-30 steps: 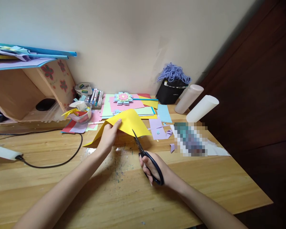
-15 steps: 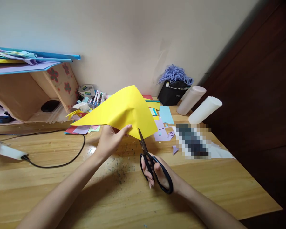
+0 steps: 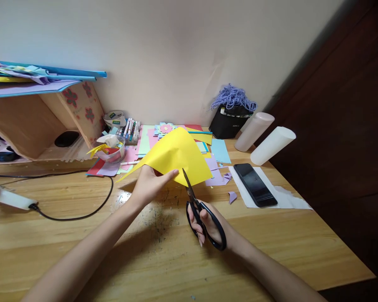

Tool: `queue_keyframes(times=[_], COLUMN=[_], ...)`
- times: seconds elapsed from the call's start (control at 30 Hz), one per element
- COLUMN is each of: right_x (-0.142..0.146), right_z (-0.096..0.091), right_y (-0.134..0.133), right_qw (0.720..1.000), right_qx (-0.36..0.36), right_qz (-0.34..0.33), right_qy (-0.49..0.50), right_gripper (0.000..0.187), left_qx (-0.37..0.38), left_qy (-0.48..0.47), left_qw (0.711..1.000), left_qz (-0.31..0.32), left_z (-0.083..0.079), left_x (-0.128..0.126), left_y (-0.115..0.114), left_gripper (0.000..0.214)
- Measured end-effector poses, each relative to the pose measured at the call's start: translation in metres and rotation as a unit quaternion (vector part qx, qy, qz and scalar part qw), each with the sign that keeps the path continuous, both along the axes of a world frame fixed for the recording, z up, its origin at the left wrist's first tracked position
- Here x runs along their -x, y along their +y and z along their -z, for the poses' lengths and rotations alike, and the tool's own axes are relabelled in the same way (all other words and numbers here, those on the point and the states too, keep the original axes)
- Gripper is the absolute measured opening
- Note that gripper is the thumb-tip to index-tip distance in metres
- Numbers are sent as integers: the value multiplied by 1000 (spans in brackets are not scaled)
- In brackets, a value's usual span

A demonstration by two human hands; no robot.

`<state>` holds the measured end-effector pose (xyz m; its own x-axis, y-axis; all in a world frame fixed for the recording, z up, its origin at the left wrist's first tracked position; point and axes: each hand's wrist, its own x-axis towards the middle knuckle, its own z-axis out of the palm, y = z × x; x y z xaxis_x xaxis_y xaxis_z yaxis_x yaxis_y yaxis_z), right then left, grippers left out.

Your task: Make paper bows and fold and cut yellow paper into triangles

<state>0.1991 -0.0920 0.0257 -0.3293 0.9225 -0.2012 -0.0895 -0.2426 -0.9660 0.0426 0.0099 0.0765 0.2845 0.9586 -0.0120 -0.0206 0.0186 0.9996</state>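
Observation:
My left hand [image 3: 149, 184] pinches the near edge of a yellow paper sheet [image 3: 184, 149], thumb on top and fingers hidden beneath. The sheet is bent and held above the table, with its left corner drooping. In my right hand [image 3: 208, 222] is a pair of black-handled scissors [image 3: 192, 197], thumb and fingers through the loops. One blade lies over the paper's near edge, just right of my left thumb, and the other passes under it.
Paper scraps [image 3: 216, 167] and a phone [image 3: 255, 184] on white paper lie to the right. Behind stand a black pouch [image 3: 228, 123] with purple yarn and two white cylinders [image 3: 272, 144]. Leftward are a plastic tub [image 3: 113, 155], markers [image 3: 130, 128], a cardboard box [image 3: 82, 113] and a black cable [image 3: 82, 218].
The yellow sheet has tipped lower, its left corner swinging down and rightward, uncovering the paper flower and tub behind. The scissor handles have drawn slightly closer together.

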Motion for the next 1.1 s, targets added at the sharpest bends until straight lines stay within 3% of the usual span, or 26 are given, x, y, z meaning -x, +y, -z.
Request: queue_keyframes(times=[0.3, 0.6, 1.1], right_x=[1, 2, 6], right_z=[8, 5, 18], right_y=[3, 5, 9], right_qw=[999, 999, 995], right_qx=[21, 41, 91], right_qz=[26, -14, 38], right_qy=[-33, 28, 0], right_gripper=[67, 78, 71], left_qx=[-9, 26, 26], left_qy=[-14, 36, 34], left_qw=[1000, 998, 998], left_qz=[6, 35, 38], left_z=[7, 1, 8], left_x=[1, -1, -4], left_y=[3, -1, -2], left_gripper=[36, 33, 33])
